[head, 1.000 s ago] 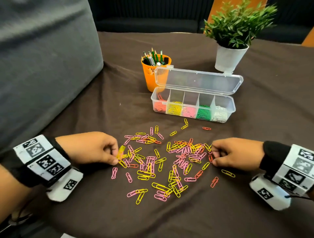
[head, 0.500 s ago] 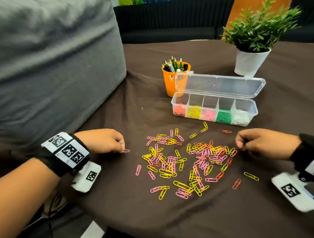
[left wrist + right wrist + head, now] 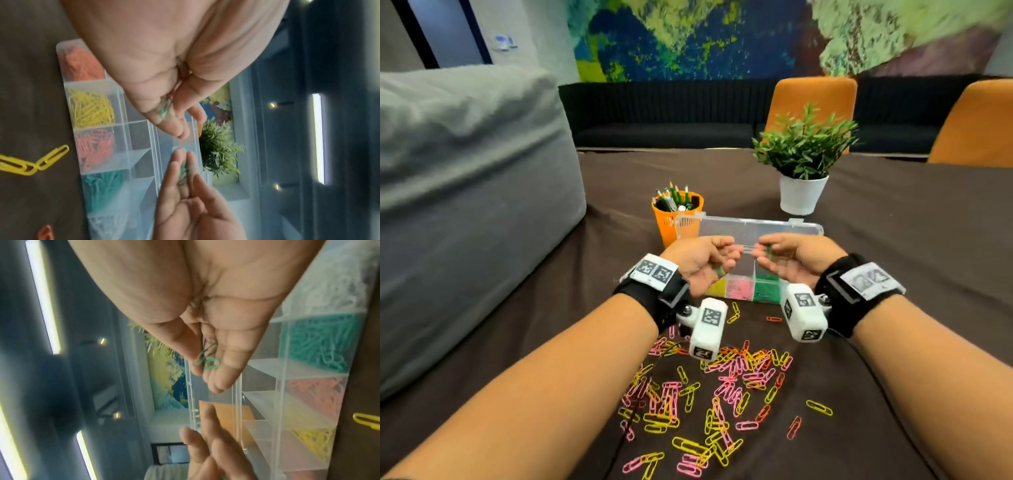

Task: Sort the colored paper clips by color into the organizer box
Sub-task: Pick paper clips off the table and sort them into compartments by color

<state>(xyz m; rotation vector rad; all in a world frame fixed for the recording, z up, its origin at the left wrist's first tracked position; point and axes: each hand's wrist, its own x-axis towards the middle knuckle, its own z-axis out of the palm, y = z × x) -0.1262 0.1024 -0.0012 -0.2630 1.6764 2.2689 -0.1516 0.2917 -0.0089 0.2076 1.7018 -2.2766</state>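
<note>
Nearest the person, loose paper clips (image 3: 709, 404) in yellow, pink and orange lie scattered on the dark brown tablecloth (image 3: 893, 274). Just beyond the scatter, both hands are raised above the clear organizer box (image 3: 748, 289), palms turned up and fingertips almost meeting. The left hand (image 3: 700, 262) lies open with its fingers relaxed, and a green clip (image 3: 165, 108) rests on them. The right hand (image 3: 789, 260) is also open and loosely cupped, with a few green clips (image 3: 208, 359) lying across its fingers.

Beneath the hands, the organizer box stands with its lid (image 3: 784, 228) tipped back. Its compartments run in a row: orange clips (image 3: 81, 63), yellow clips (image 3: 90, 108), pink clips (image 3: 94, 147), green clips in the box (image 3: 102, 186), then white clips (image 3: 107, 225). Both hands hover over the middle of the row.

Behind the box on the left stands an orange pencil cup (image 3: 671, 222) full of pencils. Further back on the right is a potted plant (image 3: 803, 161) in a white pot. A large grey cushion (image 3: 465, 205) fills the left side.
</note>
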